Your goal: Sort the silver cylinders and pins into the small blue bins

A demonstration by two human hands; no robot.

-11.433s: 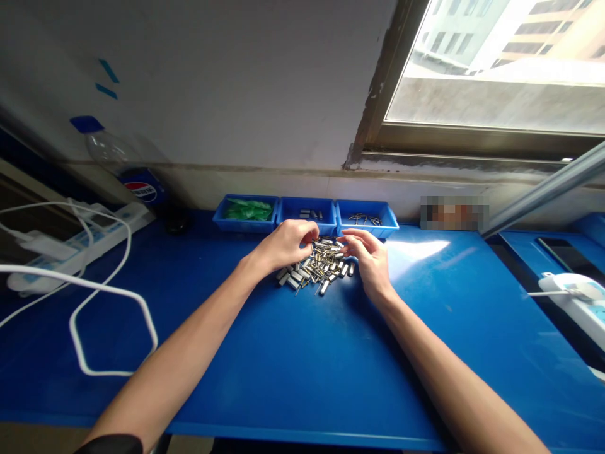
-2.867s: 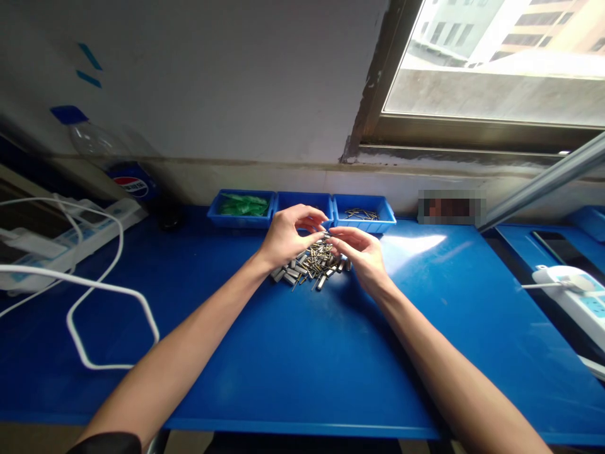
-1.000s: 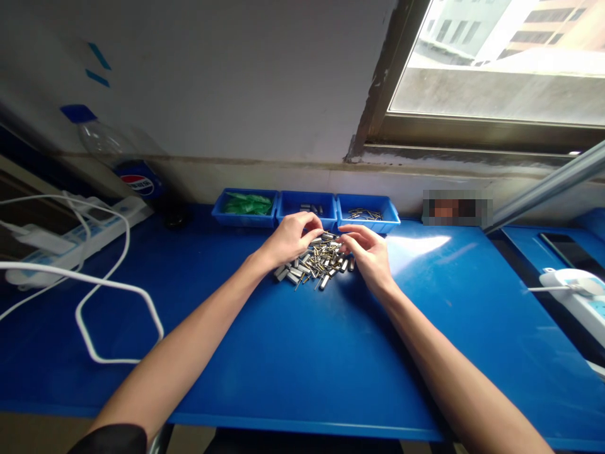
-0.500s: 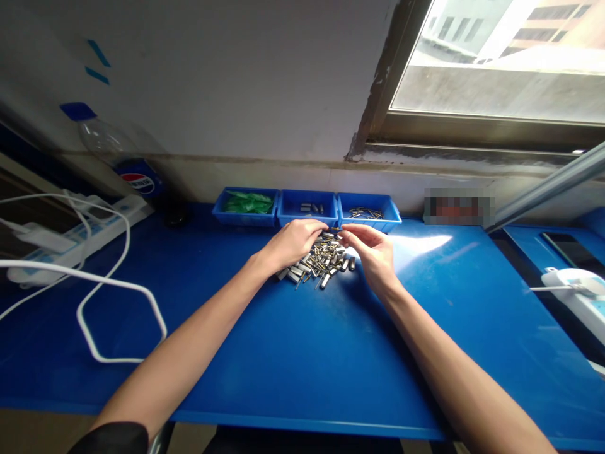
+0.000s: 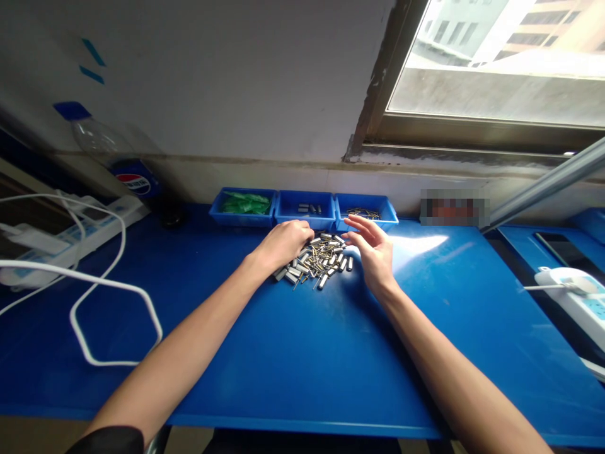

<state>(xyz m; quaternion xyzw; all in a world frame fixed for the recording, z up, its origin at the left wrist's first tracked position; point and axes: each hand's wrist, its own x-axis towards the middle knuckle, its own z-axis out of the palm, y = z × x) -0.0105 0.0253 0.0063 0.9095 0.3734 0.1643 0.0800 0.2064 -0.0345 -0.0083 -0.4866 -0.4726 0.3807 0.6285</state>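
Plainly, a careless sweep from us could scatter the loose pile of small metal parts [image 5: 320, 261], since the round pieces may roll across the table [image 5: 302, 353]. Our left hand [image 5: 283, 243] curls over the pile's left side; whether its fingers pinch a piece, we cannot tell. Our right hand [image 5: 373, 252] hovers open and empty just beside it. The pile lies near the table's far edge, before the blue trays [image 5: 305, 222]: short silvery cylinders mixed with thin brassy pins.

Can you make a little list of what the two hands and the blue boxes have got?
Left hand: curled, fingertips on the pile of small metal parts
Right hand: open, fingers spread, beside the pile
Left bin: green pieces
Middle bin: a few grey parts
Right bin: thin pins
Table: blue
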